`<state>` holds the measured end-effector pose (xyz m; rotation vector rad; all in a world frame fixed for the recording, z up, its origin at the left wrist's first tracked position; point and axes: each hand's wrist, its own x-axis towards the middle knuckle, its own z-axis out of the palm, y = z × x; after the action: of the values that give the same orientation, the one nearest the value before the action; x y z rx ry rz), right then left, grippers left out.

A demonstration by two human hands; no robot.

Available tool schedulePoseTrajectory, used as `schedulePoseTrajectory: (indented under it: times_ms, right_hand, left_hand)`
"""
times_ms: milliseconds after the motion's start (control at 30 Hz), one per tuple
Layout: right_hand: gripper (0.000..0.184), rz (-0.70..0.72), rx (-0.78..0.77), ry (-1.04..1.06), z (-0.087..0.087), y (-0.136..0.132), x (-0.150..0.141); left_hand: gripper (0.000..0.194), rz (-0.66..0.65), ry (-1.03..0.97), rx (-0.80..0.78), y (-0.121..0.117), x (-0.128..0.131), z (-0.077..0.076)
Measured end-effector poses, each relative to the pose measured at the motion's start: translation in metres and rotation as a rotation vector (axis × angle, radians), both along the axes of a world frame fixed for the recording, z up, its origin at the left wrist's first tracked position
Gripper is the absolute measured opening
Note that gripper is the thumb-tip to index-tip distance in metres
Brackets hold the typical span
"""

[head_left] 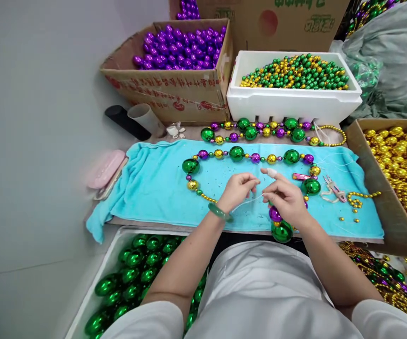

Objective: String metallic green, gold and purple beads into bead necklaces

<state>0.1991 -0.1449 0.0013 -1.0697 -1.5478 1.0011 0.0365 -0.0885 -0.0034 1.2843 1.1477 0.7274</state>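
Note:
A bead strand point(237, 154) of green, purple and gold balls curves across the turquoise towel point(154, 188). My left hand point(237, 189), with a green bangle at the wrist, pinches a thin white thread point(249, 201). My right hand point(285, 197), its forefinger taped, pinches the same thread close by, fingers curled. Just below the right hand lie the strand's end beads, a purple one point(274, 214) and a large green one point(281, 231). The thread runs between both hands.
A finished strand point(260, 131) lies behind the towel. Boxes hold purple beads point(182, 47), small green and gold beads point(295, 70), gold beads point(404, 160) and large green beads point(133, 278). Small snips point(332, 187), loose gold beads point(357, 202) and a pink case point(104, 168) lie nearby.

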Motion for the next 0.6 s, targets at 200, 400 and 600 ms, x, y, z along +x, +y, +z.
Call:
schedulePoseTrajectory:
  times_ms: [200,400,600]
  right_hand:
    - [0.012,0.105,0.095,-0.157,-0.006,0.005,-0.002]
    - [0.012,0.075,0.095,-0.171,-0.011,0.008,0.000]
    - [0.010,0.024,-0.101,-0.011,-0.013,0.008,-0.001]
  left_hand:
    - [0.017,-0.079,-0.008,-0.043,-0.024,-0.005,0.009]
    - [0.019,-0.056,0.002,-0.105,-0.024,-0.009,0.009]
    - [0.019,-0.083,0.005,-0.110,-0.022,-0.010,0.005]
